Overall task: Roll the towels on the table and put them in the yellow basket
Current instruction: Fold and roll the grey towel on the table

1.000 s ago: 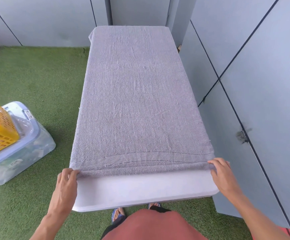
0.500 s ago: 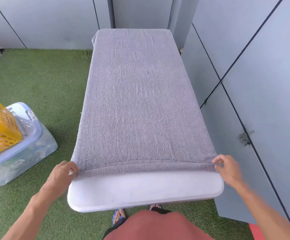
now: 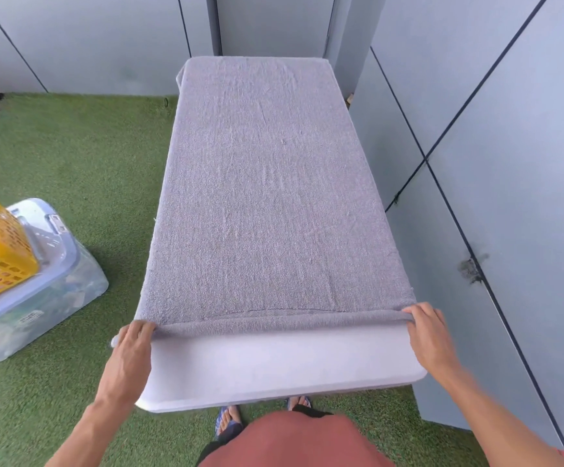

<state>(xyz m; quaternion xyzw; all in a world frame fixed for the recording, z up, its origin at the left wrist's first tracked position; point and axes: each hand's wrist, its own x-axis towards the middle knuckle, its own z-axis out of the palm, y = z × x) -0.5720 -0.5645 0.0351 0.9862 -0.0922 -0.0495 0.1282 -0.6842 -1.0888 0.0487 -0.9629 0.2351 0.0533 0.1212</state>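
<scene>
Green turf surrounds the white counter, where my left hand and right hand curl over the grey towel's rolled near edge. Soft and limp, I judge; best held at both ends

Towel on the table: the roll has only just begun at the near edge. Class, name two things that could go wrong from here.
1. The left hand and right hand hold only the ends of the grey towel, so the middle of the roll may sag or loosen.
2. The towel overhangs the table at its far left corner, so the roll may skew.
</scene>
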